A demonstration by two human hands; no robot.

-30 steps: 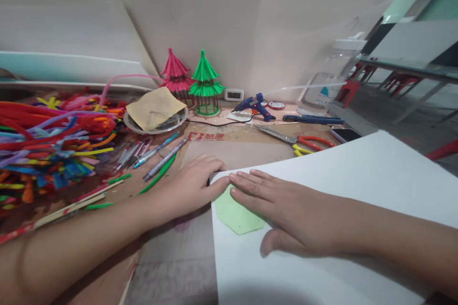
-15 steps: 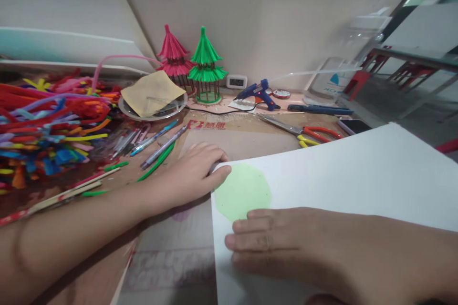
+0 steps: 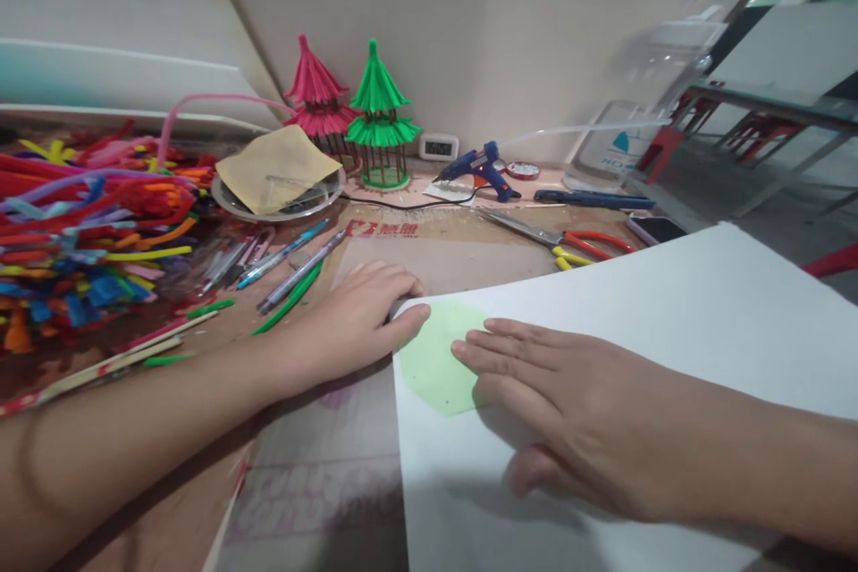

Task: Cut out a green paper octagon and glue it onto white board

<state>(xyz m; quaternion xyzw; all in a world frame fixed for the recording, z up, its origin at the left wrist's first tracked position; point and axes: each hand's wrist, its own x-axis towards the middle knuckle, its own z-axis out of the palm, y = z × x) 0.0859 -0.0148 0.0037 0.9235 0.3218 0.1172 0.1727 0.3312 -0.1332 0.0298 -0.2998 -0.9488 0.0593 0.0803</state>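
The right hand (image 3: 569, 411) lies with fingers extended, holding nothing, hiding the right part of one green paper polygon (image 3: 434, 366); this sits at the far left corner of one white sheet (image 3: 657, 322), its edge by the left hand's (image 3: 365, 311) thumb; whether those half-curled fingers grip, I cannot tell; beyond the sheet's far edge stand two pagoda models (image 3: 381, 94); the sheet's near edge is cut off.
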